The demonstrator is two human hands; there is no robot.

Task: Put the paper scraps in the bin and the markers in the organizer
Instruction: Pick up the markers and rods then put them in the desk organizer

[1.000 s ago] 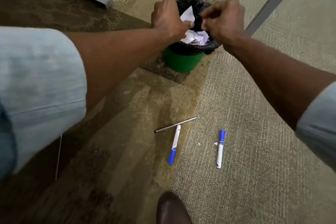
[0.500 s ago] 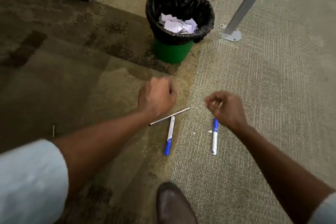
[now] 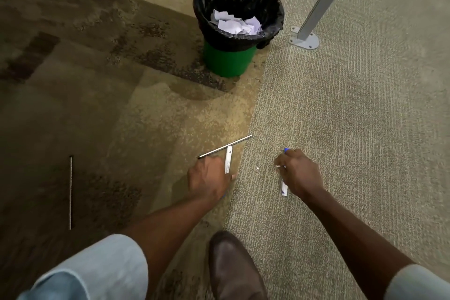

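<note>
Far left, at 9 o'clock from your hands, a thin rod (image 3: 70,192) lies on the dark brown carpet (image 3: 102,109), pointing 12 to 6. Your left hand (image 3: 209,178) is down at the carpet seam, fingers curled round the lower barrel of the left marker (image 3: 228,158) and thumb tip on its right side: grasping it. The white upper barrel sticks out toward 12 o'clock, touching a metal rod (image 3: 225,146) that lies slantwise from 8 to 2. The bin (image 3: 229,61), green with a black liner, stands at 12 o'clock from that hand, well apart, with the paper scraps (image 3: 235,23) inside it. Your brown shoe (image 3: 233,268) sits at 6 o'clock. A white paper fleck (image 3: 257,167) lies between your hands. Your right hand (image 3: 299,175) is clenched on the right marker (image 3: 284,189) on the grey carpet, blue cap showing at 12 o'clock, white end at 6. A metal post (image 3: 316,12) stands just right of the bin.
</note>
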